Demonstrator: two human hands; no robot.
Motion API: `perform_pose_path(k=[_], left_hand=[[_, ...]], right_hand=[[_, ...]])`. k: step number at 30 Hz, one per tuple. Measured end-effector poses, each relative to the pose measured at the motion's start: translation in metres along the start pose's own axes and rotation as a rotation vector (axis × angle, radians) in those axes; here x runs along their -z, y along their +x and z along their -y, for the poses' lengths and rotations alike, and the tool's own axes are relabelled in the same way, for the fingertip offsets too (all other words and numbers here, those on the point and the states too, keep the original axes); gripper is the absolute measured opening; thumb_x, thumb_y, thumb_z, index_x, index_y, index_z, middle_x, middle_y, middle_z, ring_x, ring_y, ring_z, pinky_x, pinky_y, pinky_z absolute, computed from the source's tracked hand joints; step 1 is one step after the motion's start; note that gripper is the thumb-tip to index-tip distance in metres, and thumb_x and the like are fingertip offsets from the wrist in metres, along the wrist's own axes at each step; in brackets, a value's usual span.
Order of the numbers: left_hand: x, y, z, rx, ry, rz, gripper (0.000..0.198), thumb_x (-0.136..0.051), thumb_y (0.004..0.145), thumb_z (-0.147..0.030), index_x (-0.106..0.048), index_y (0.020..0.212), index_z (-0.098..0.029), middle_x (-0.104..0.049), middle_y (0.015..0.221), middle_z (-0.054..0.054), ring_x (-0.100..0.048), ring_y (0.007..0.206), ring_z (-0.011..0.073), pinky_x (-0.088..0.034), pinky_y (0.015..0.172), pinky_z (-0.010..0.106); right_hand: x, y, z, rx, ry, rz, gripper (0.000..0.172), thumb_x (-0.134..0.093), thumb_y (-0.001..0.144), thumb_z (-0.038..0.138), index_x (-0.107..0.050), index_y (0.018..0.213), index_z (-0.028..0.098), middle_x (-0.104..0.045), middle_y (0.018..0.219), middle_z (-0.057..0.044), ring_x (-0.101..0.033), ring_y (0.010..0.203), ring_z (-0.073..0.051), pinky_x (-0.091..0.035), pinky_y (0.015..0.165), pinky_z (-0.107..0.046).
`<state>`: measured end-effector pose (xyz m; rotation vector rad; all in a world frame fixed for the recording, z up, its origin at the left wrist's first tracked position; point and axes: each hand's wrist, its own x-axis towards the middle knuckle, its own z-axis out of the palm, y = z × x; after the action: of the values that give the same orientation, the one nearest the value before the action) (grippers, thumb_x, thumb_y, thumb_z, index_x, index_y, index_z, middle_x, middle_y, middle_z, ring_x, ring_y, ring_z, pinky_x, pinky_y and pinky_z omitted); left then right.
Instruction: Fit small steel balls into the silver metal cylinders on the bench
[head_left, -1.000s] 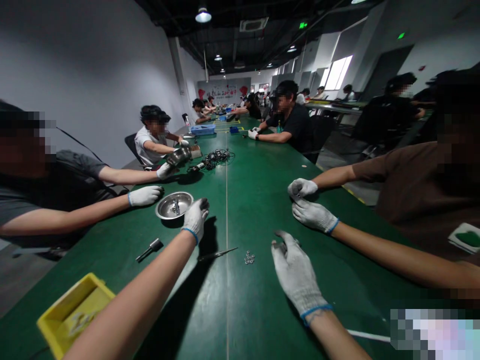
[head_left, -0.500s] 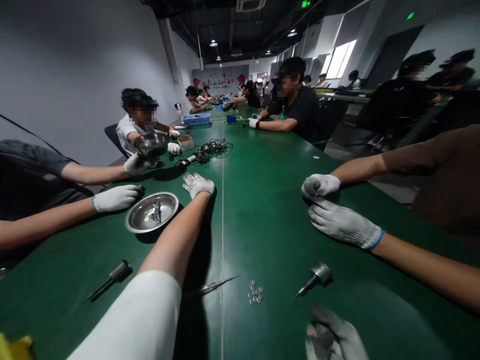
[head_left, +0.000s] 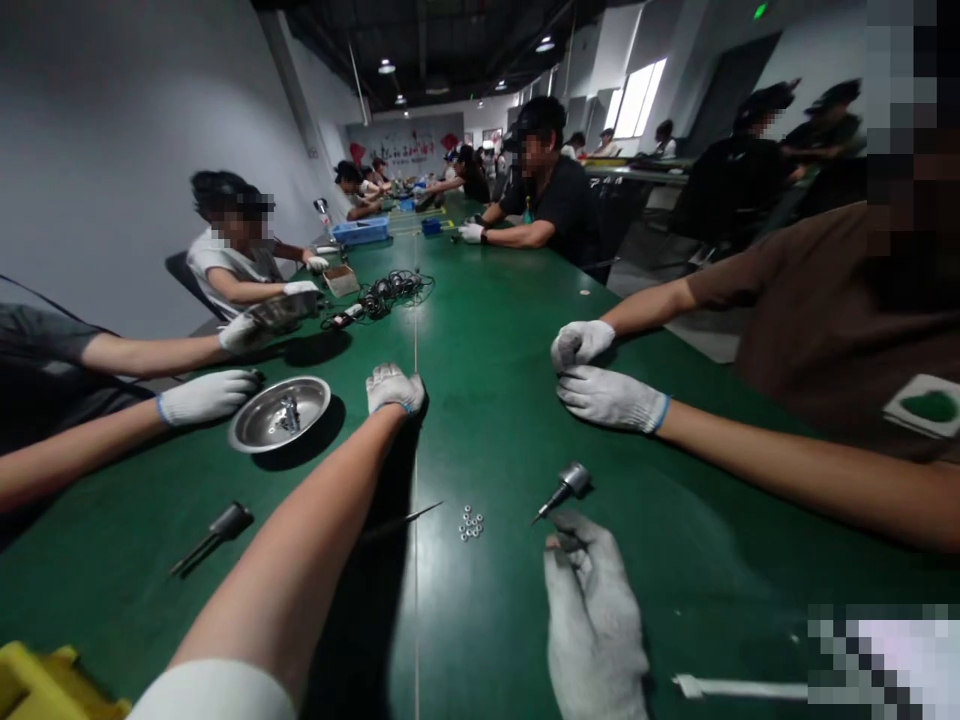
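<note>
My left hand (head_left: 395, 390), in a white knit glove, rests on the green table at the end of my outstretched arm. Its fingers lie forward, and no held thing shows. My right hand (head_left: 596, 615), in a grey-stained glove, has its thumb and forefinger apart, with the other fingers curled. Just beyond its fingertips lies a metal tool (head_left: 576, 478) with a thick cylindrical head and a narrow pointed shaft. Several small white rings (head_left: 471, 524) lie left of it. A thin pointed tool (head_left: 412, 516) is partly hidden behind my left forearm.
Left of my arm are a steel bowl (head_left: 319, 415) with metal pieces and a similar cylinder-headed tool (head_left: 229, 520). Farther off lies a tangle of cables (head_left: 390, 292). A co-worker's gloved hands (head_left: 611, 398) are on the right, another's (head_left: 206, 397) on the left. A yellow object (head_left: 49, 685) sits bottom left.
My right hand has moved forward to the cylinder-headed tool. My left hand stays on the table. The left co-worker's second bowl is lower and tilted differently. The view has turned right.
</note>
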<state>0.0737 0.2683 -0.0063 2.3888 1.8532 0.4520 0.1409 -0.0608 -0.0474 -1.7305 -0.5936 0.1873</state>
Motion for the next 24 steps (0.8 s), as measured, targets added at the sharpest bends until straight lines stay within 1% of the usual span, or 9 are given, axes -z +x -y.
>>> perform_pose_path(k=[1,3,6,8,10,13,17,21,24], left_hand=[[0.003,-0.014,0.000,-0.022,0.003,0.015,0.039,-0.066,0.100,-0.037,-0.061,0.134,-0.018,-0.061,0.138,0.012,-0.064,0.118,0.0278,-0.057,0.099,0.051],[0.009,-0.040,0.002,-0.059,0.009,0.045,0.042,-0.066,0.100,-0.038,-0.060,0.136,-0.018,-0.059,0.143,0.013,-0.061,0.125,0.0300,-0.053,0.104,0.055],[0.019,-0.071,0.007,-0.105,0.018,0.107,0.051,-0.061,0.101,-0.045,-0.056,0.143,-0.016,-0.052,0.153,0.017,-0.050,0.141,0.0346,-0.040,0.117,0.059],[0.025,-0.088,0.009,-0.136,0.019,0.153,0.060,-0.053,0.101,-0.046,-0.053,0.146,-0.007,-0.048,0.157,0.025,-0.042,0.149,0.0380,-0.033,0.122,0.051],[0.030,-0.103,0.009,-0.169,0.015,0.202,0.063,-0.045,0.101,-0.048,-0.052,0.147,-0.006,-0.049,0.156,0.026,-0.044,0.148,0.0374,-0.035,0.121,0.045],[0.037,-0.123,0.007,-0.231,-0.006,0.272,0.065,-0.040,0.101,-0.050,-0.050,0.149,-0.008,-0.048,0.158,0.025,-0.045,0.149,0.0347,-0.034,0.121,0.041],[0.042,-0.150,-0.001,-0.317,-0.052,0.340,0.069,-0.043,0.100,-0.050,-0.044,0.154,-0.006,-0.035,0.166,0.024,-0.030,0.157,0.0354,-0.026,0.127,0.045],[0.047,-0.172,-0.011,-0.386,-0.124,0.411,0.070,-0.045,0.099,-0.047,-0.044,0.155,-0.006,-0.035,0.166,0.024,-0.032,0.156,0.0359,-0.027,0.128,0.046],[0.054,-0.182,-0.012,-0.428,-0.202,0.479,0.069,-0.047,0.097,-0.041,-0.045,0.155,-0.005,-0.037,0.166,0.022,-0.033,0.156,0.0342,-0.026,0.129,0.045]], right_hand=[[-0.001,-0.016,-0.001,-0.005,0.040,0.004,0.032,-0.061,0.089,0.041,-0.069,0.115,0.024,-0.075,0.103,-0.006,-0.069,0.096,-0.026,-0.056,0.082,-0.037],[-0.003,-0.027,0.000,-0.013,0.110,0.014,0.035,-0.059,0.090,0.042,-0.067,0.118,0.022,-0.075,0.106,-0.007,-0.068,0.096,-0.024,-0.054,0.083,-0.034],[-0.005,-0.016,0.004,-0.036,0.184,-0.023,0.037,-0.057,0.089,0.043,-0.066,0.117,0.021,-0.075,0.105,-0.007,-0.068,0.094,-0.023,-0.052,0.083,-0.033],[-0.007,-0.009,0.006,-0.084,0.220,-0.032,0.038,-0.057,0.086,0.045,-0.067,0.113,0.020,-0.074,0.100,-0.007,-0.067,0.087,-0.023,-0.052,0.079,-0.034],[-0.009,-0.007,0.007,-0.111,0.236,-0.030,0.039,-0.057,0.084,0.045,-0.067,0.112,0.019,-0.074,0.097,-0.007,-0.067,0.084,-0.023,-0.052,0.078,-0.034],[-0.010,-0.008,0.007,-0.108,0.240,-0.018,0.041,-0.057,0.084,0.044,-0.066,0.114,0.019,-0.075,0.102,-0.008,-0.069,0.091,-0.025,-0.052,0.083,-0.035],[-0.015,-0.007,0.002,-0.098,0.204,-0.018,0.041,-0.056,0.085,0.046,-0.067,0.113,0.019,-0.075,0.101,-0.008,-0.070,0.091,-0.026,-0.053,0.084,-0.037],[-0.019,-0.003,-0.004,-0.057,0.191,-0.017,0.036,-0.056,0.086,0.044,-0.067,0.110,0.020,-0.074,0.100,-0.008,-0.070,0.090,-0.026,-0.054,0.082,-0.037],[-0.014,-0.001,-0.001,-0.021,0.115,-0.053,0.034,-0.054,0.088,0.041,-0.067,0.110,0.019,-0.072,0.102,-0.009,-0.068,0.094,-0.027,-0.053,0.086,-0.038]])
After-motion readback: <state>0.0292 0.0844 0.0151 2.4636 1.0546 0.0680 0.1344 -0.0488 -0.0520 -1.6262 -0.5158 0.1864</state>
